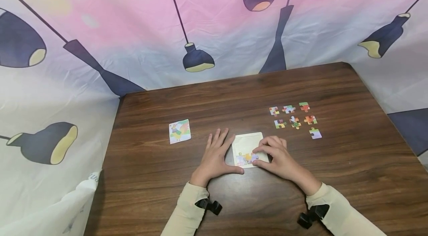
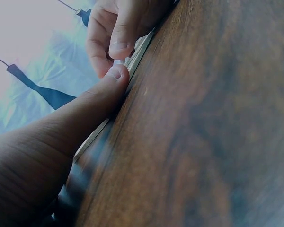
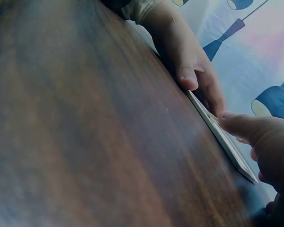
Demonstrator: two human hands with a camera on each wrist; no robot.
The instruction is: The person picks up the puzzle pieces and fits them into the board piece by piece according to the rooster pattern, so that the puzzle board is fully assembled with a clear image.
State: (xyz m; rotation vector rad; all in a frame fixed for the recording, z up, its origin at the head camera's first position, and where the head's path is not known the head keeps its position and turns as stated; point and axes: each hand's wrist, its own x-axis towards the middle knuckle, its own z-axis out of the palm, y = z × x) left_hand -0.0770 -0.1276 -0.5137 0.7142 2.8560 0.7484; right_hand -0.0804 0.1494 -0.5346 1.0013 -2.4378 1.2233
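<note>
A shallow cream puzzle tray lies on the table, with joined puzzle pieces along its near side. My left hand rests at the tray's left edge, fingers straight and spread, thumb along the near rim. Over the tray's near right part, my right hand pinches a purple puzzle piece between thumb and fingers, right beside the yellow one. In the left wrist view a pale edge of the piece shows under the right thumb. The right wrist view shows the tray's side edge, with both hands at it.
Several loose puzzle pieces lie spread out in rows on the brown wooden table, beyond the tray to the right. A small square picture card with a colourful printed animal lies to the left. A lamp-patterned cloth hangs behind the table.
</note>
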